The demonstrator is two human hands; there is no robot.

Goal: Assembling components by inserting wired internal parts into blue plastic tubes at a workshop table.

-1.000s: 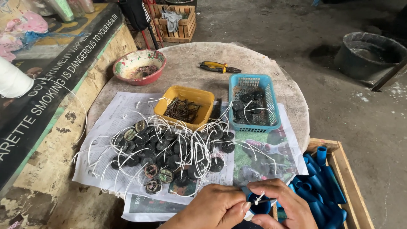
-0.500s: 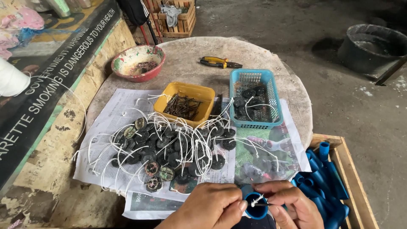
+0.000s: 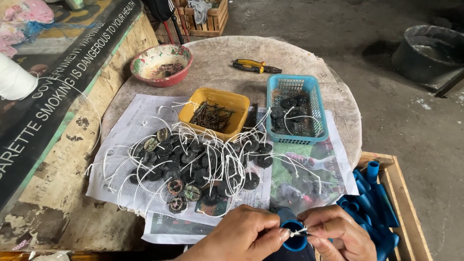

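Note:
My left hand point(image 3: 241, 237) and my right hand point(image 3: 336, 234) meet at the bottom edge of the head view, over a short blue plastic tube point(image 3: 292, 232). Both hands pinch a thin white string point(image 3: 298, 232) at the tube's open mouth. The right hand's fingers also wrap the tube's side. Just beyond the hands, a heap of dark round discs with white strings tied to them point(image 3: 193, 164) lies on sheets of newspaper point(image 3: 125, 140) spread on a round stone table point(image 3: 232, 72).
A yellow tub of rusty nails point(image 3: 215, 113), a blue basket with more discs point(image 3: 295, 108), a red-rimmed bowl point(image 3: 162, 63) and yellow-handled pliers point(image 3: 255, 65) sit farther back. A wooden crate of blue tubes point(image 3: 374, 203) stands at right. A white string spool point(image 3: 14, 79) is at left.
Both hands have risen slightly into view with the blue tube. The white string now shows pinched between the fingertips at the tube's mouth.

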